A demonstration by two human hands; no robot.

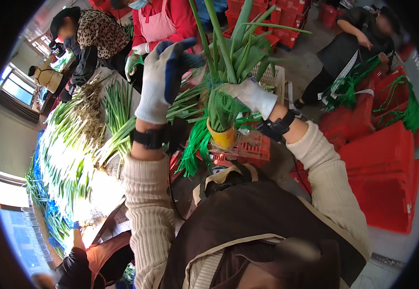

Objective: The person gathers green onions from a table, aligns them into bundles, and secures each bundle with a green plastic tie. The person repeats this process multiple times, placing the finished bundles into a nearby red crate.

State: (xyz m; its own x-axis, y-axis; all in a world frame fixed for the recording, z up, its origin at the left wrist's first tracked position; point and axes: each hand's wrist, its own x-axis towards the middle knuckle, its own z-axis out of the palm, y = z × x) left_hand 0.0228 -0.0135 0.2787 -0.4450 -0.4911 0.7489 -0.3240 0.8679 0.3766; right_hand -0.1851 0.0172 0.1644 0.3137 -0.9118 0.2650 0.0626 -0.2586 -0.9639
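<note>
A bundle of green onions (pixel 242 61) stands with its leaves up in front of me, green mesh netting (pixel 227 103) around its lower part. Its bottom end goes into a yellow cup (pixel 224 139). My right hand (pixel 253 96), in a white knit glove, grips the netting and stalks from the right side. Raised to the left of the leaves is my left hand (pixel 168 76), in a white glove with a blue-coated palm. Its fingers are blurred, apart and hold nothing. Loose green net sleeves (pixel 195 146) hang left of the cup.
A red plastic crate (pixel 245 153) stands beneath the cup. On the left, a table carries a long heap of green onions (pixel 68 144). Stacked red crates (pixel 379 173) fill the right side. Co-workers stand at the far left, front, right and lower left.
</note>
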